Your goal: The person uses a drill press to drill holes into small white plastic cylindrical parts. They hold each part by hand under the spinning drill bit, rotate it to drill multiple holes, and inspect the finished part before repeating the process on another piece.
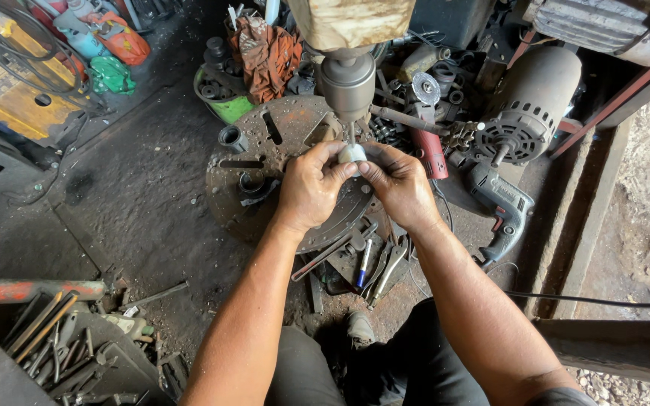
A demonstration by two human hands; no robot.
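Both hands, left hand [311, 184] and right hand [400, 184], pinch a small metal cylinder [352, 153] under the drill chuck [347, 83].

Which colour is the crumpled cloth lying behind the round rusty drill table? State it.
Orange-brown crumpled cloth, clearest in the head view.

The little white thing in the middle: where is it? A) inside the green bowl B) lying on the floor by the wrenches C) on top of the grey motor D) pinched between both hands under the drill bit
D: the left hand and right hand pinch the small white piece just under the drill chuck.
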